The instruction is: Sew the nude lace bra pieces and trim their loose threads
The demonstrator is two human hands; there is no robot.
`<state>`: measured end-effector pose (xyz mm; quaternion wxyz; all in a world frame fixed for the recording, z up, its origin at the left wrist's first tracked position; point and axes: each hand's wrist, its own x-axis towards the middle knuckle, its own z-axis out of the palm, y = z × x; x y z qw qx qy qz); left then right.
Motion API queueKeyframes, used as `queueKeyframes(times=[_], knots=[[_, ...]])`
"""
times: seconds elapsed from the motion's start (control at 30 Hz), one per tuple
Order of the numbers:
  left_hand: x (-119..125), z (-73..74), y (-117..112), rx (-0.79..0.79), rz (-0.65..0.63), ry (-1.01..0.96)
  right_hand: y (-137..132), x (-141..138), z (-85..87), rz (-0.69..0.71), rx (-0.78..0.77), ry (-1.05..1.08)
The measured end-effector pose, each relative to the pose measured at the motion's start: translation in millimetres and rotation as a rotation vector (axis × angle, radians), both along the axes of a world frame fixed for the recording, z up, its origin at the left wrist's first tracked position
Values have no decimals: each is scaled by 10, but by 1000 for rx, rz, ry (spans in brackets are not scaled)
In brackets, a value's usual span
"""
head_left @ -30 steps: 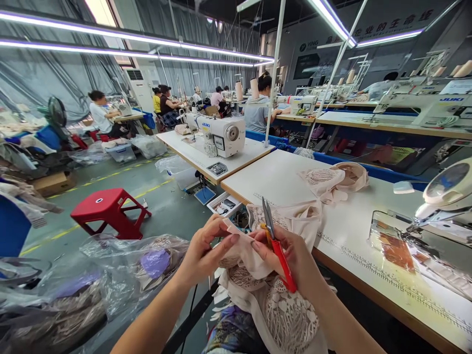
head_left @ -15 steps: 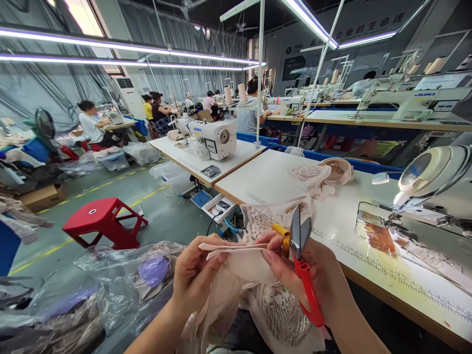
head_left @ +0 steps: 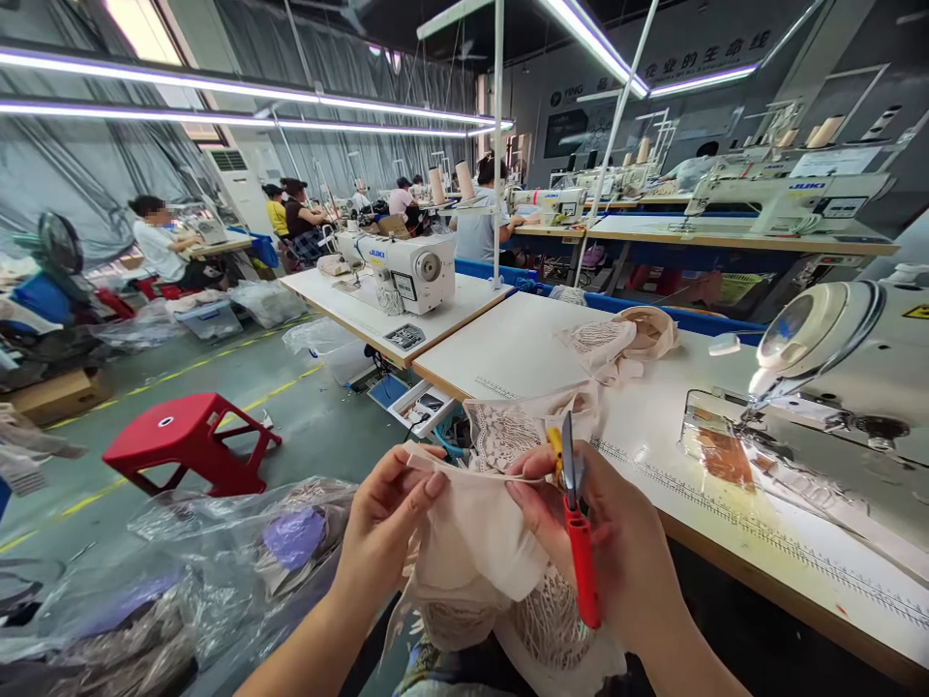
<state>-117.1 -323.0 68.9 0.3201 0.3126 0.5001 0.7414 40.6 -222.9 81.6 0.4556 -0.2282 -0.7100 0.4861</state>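
A beige garment with lace panels (head_left: 479, 542) hangs between my hands, its lower part draping over my lap. My left hand (head_left: 384, 518) is closed, pinching one end of its narrow top edge between thumb and fingers. Farther along the same edge, my right hand (head_left: 620, 532) pinches the cloth with thumb and forefinger. That hand also carries scissors (head_left: 581, 561) with a red and a yellow handle, held upright against the palm, blades pointing up. Part of the yellow handle is hidden behind the fingers. More of the lace rests on the table's front edge behind my hands.
On the white sewing table (head_left: 494, 339) lie more beige lace pieces (head_left: 616, 344). A sewing machine (head_left: 834, 358) stands at the right, another (head_left: 396, 266) ahead. To the left are a red stool (head_left: 174, 436) and clear plastic bags (head_left: 290, 542) of cloth. Several people sit farther back.
The garment's top edges, earlier apart as two layers, now look like one stretched strip. My right hand has turned, so the scissors' blades show more edge-on. The view has shifted slightly.
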Motion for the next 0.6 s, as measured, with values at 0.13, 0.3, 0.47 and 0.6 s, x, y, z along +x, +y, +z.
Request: queueKeyframes(times=[0.13, 0.3, 0.47, 0.6], knots=[[-75, 43, 35, -91, -85, -66, -9, 2, 21, -37, 18, -32], [-290, 237, -28, -116, -72, 363, 24, 3, 63, -54, 186, -108], [-260, 599, -72, -144, -117, 980, 31, -78, 131, -99, 464, -224], [-193, 717, 107, -280, -553, 919, 18, -132, 161, -99, 580, -207]])
